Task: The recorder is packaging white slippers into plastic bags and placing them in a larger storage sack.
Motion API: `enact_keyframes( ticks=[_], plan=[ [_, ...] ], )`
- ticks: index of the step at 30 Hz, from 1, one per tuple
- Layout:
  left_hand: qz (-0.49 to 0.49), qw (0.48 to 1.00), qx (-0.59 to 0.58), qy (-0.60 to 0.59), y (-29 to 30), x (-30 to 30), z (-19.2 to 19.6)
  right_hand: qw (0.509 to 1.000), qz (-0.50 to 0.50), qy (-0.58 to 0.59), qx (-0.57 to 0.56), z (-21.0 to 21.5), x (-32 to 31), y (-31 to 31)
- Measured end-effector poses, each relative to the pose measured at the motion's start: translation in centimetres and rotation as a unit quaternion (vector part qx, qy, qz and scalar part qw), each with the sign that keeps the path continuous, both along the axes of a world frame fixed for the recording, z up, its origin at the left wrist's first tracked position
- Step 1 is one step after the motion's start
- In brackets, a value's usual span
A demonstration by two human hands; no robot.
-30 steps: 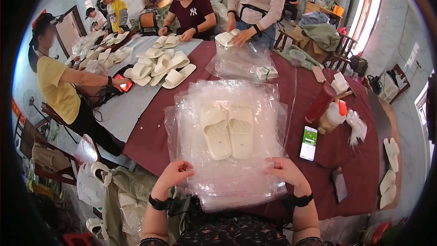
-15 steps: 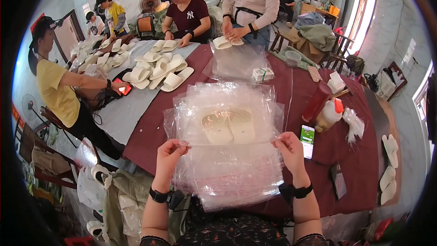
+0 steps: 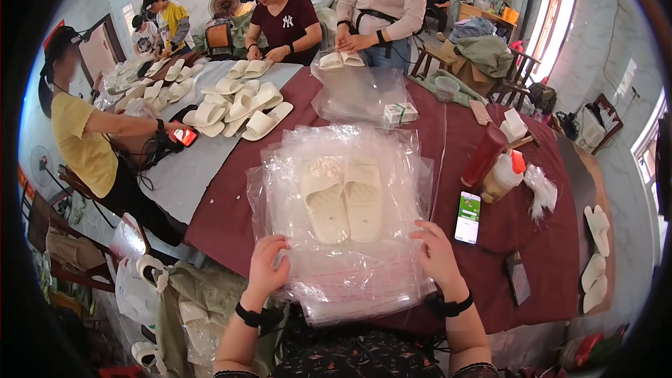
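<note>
A pair of cream slippers [image 3: 342, 203] lies side by side on a thick stack of clear plastic bags [image 3: 350, 287] in front of me. Whether a layer of film covers the slippers I cannot tell. My left hand [image 3: 268, 266] rests at the stack's left edge, its thumb and fingers apart and holding nothing. On the opposite edge, my right hand [image 3: 438, 255] has loosely bent, spread fingers, also with nothing in them. Both hands are lower than the slippers' middle, one on each side.
To the right stand a red cylinder [image 3: 484, 155], a jar [image 3: 502, 178] and a lit phone [image 3: 467, 217]. More slippers [image 3: 245, 106] are heaped at the far left. Across the table a co-worker's hands [image 3: 353, 42] touch another pair; other people work along the left.
Both hands have let go of the stretched plastic edge and moved down, fingers now loosened. The slippers, earlier seen hazily through raised film, now show clearly.
</note>
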State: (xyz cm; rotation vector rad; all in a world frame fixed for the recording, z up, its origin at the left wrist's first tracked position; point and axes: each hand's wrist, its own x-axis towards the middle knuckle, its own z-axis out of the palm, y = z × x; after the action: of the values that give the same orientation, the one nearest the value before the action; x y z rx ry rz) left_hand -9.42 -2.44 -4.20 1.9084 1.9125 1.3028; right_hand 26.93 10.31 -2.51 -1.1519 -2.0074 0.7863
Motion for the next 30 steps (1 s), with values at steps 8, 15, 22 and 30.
enact_keyframes(
  ticks=[8, 15, 22, 30],
  plan=[
    [0.041, 0.984, 0.039, 0.169, 1.1, 3.6, 3.6, 0.967, 0.110, -0.028, 0.229, 3.8, -5.5, -1.7],
    [-0.030, 0.968, -0.082, 0.235, 2.9, 4.3, -2.1, 0.979, 0.119, -0.098, 0.132, -1.9, -6.2, -1.1],
    [-0.092, 0.969, -0.146, 0.175, 3.3, 2.8, -2.8, 0.987, 0.110, -0.075, 0.091, -2.9, -6.4, -0.9],
    [0.092, 0.991, -0.049, 0.082, 2.4, 3.1, 2.0, 0.979, 0.044, -0.061, 0.188, 1.2, -6.5, -1.6]
  ],
)
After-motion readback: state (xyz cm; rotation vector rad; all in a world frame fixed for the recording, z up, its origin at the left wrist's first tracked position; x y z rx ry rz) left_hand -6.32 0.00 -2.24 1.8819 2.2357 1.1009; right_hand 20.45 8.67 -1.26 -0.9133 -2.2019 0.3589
